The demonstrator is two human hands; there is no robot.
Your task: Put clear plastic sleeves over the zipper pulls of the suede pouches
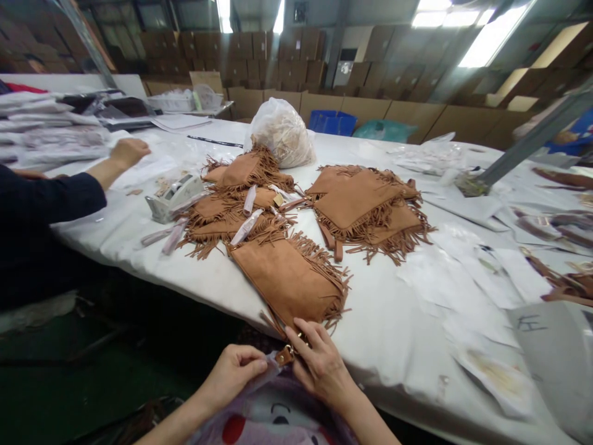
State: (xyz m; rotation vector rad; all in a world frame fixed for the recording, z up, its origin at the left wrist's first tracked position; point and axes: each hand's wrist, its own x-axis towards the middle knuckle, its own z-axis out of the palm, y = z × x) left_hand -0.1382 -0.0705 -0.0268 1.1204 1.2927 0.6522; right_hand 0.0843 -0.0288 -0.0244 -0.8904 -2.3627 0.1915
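A tan suede fringed pouch (pixel 287 275) lies at the table's front edge, its lower corner toward me. There, my right hand (pixel 319 364) has its fingers curled over the corner and some gold-coloured metal fittings. A short brown leather strap end (pixel 284 356) with a gold clasp hangs just beyond the edge, between my hands. My left hand (pixel 238 371) is closed in a pinch on thin clear plastic wrapping (pixel 273 364) around the strap. The rest of that strap is hidden.
More fringed pouches (pixel 365 204) are piled on the white-covered table (pixel 375 303). Plastic-wrapped straps (pixel 248 227) and a tape dispenser (pixel 175 196) lie left of centre. A stuffed plastic bag (pixel 280 133) stands behind. Another person's hand (pixel 127 154) reaches in from the left. A metal post (pixel 532 142) rises right.
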